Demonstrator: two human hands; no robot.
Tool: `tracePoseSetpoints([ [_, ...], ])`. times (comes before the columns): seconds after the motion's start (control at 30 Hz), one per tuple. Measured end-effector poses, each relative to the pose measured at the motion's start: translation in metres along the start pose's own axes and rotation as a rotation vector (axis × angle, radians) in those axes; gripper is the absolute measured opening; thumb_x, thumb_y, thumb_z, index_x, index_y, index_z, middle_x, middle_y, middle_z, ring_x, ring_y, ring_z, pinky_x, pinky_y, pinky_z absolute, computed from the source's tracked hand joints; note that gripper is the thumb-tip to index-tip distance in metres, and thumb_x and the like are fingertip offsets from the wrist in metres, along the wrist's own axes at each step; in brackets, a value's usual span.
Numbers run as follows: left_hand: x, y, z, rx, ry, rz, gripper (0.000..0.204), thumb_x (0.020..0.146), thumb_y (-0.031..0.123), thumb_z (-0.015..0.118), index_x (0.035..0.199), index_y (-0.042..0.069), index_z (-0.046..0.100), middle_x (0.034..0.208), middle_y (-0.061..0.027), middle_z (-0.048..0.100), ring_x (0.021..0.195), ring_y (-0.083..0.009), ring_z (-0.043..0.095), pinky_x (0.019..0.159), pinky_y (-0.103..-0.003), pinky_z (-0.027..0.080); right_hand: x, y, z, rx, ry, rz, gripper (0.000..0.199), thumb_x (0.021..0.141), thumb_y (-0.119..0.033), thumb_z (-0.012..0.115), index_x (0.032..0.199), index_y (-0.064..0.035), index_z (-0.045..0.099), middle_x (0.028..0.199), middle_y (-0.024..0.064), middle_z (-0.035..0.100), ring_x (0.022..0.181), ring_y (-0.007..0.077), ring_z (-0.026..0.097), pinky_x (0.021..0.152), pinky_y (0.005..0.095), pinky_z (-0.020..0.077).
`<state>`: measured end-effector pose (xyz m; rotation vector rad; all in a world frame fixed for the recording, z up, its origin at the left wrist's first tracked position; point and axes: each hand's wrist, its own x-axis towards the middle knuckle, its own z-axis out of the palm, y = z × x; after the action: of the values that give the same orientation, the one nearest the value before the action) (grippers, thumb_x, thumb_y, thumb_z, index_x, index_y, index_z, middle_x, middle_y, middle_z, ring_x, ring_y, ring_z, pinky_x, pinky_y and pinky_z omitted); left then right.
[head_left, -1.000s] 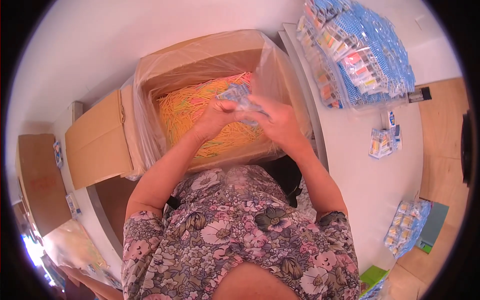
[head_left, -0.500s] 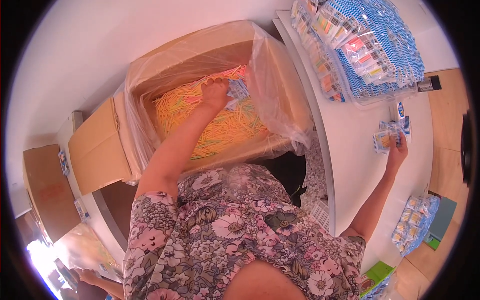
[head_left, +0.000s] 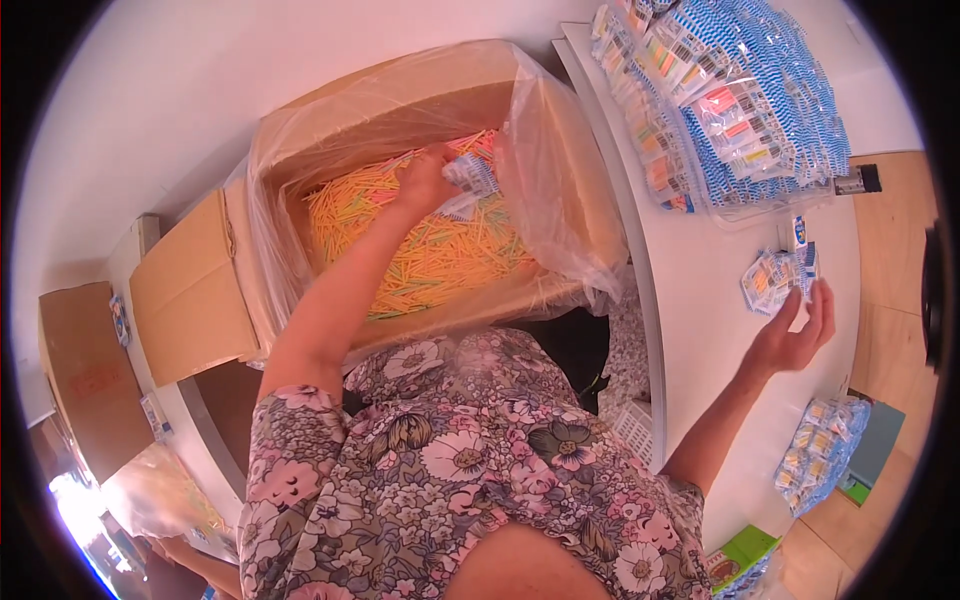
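My left hand (head_left: pixel 425 180) reaches into a cardboard box (head_left: pixel 562 150) lined with clear plastic. Its fingers pinch the edge of a blue-and-white plastic packet (head_left: pixel 472 175), just above a heap of thin yellow, orange, pink and green sticks (head_left: pixel 430 260). Another pale packet (head_left: pixel 460 207) lies on the sticks below it. Over the white table on the right, my right hand (head_left: pixel 797 335) is open, fingers spread, holding nothing. Just beyond its fingertips lie a few small clear packets (head_left: pixel 768 280) with blue-and-white print, beside a small white-and-blue item (head_left: pixel 799 233).
A clear plastic tub (head_left: pixel 725 208) heaped with filled packets stands at the far end of the white table (head_left: pixel 700 330). A bag of packets (head_left: pixel 825 450) lies at the right edge. Closed cardboard boxes (head_left: pixel 95 375) stand at left, with another person's arm (head_left: pixel 195 565) at lower left.
My right hand has let go of the small packets, drawn back toward me and spread its fingers. The packet at my left hand is lifted and tilted more.
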<state>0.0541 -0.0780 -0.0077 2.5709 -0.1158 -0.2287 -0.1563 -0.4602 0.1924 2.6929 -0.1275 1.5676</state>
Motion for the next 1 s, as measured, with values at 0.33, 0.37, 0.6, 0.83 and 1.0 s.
tracePoseSetpoints([
  [0.33, -0.051, 0.04, -0.126, -0.974, -0.394, 0.308, 0.024, 0.079, -0.002, 0.065, 0.102, 0.001, 0.065, 0.089, 0.0014, 0.065, 0.081, -0.0056, 0.058, 0.073, -0.024, 0.049, 0.032, -0.241, 0.122, 0.868, -0.907, 0.001, 0.028, 0.083, -0.023, 0.065, 0.1, -0.0012, 0.06, 0.09, 0.0106, 0.06, 0.08, 0.0144, 0.058, 0.068, 0.0269, 0.0459],
  [0.37, -0.05, 0.031, -0.134, -0.947, -0.356, 0.328, 0.023, 0.081, 0.0, 0.064, 0.104, 0.001, 0.065, 0.09, 0.0014, 0.065, 0.081, -0.0051, 0.057, 0.073, -0.024, 0.048, 0.041, -0.253, 0.13, 0.905, -1.094, 0.045, 0.026, 0.085, -0.024, 0.063, 0.098, -0.0012, 0.06, 0.084, 0.0086, 0.059, 0.076, 0.0125, 0.056, 0.068, 0.026, 0.0454],
  [0.6, -0.056, -0.032, -0.168, -0.939, 0.062, 0.139, 0.018, 0.085, 0.011, 0.064, 0.1, -0.001, 0.067, 0.084, 0.0016, 0.066, 0.074, -0.0036, 0.055, 0.069, -0.021, 0.046, 0.025, -0.316, 0.202, 1.408, -1.035, 0.234, 0.022, 0.087, -0.022, 0.061, 0.086, 0.0, 0.062, 0.071, 0.0031, 0.056, 0.068, 0.0096, 0.051, 0.062, 0.0281, 0.0431],
  [0.83, -0.047, -0.067, -0.158, -1.145, 0.485, 0.059, 0.017, 0.081, 0.012, 0.069, 0.092, -0.002, 0.069, 0.078, 0.0023, 0.064, 0.068, -0.0028, 0.051, 0.06, -0.019, 0.042, -0.075, -0.361, 0.263, 0.661, -1.368, -0.575, 0.014, 0.076, -0.008, 0.058, 0.085, 0.0008, 0.064, 0.09, 0.0176, 0.064, 0.084, 0.0306, 0.063, 0.07, 0.0383, 0.0503],
  [1.0, -0.042, -0.07, -0.155, -1.179, 0.509, 0.029, 0.018, 0.081, 0.013, 0.069, 0.093, -0.002, 0.069, 0.077, 0.0032, 0.063, 0.068, -0.0023, 0.05, 0.06, -0.018, 0.041, -0.103, -0.386, 0.275, 0.426, -1.201, -0.863, 0.014, 0.077, -0.009, 0.055, 0.084, -0.0024, 0.066, 0.088, 0.0167, 0.063, 0.082, 0.0306, 0.064, 0.07, 0.0389, 0.0516],
])
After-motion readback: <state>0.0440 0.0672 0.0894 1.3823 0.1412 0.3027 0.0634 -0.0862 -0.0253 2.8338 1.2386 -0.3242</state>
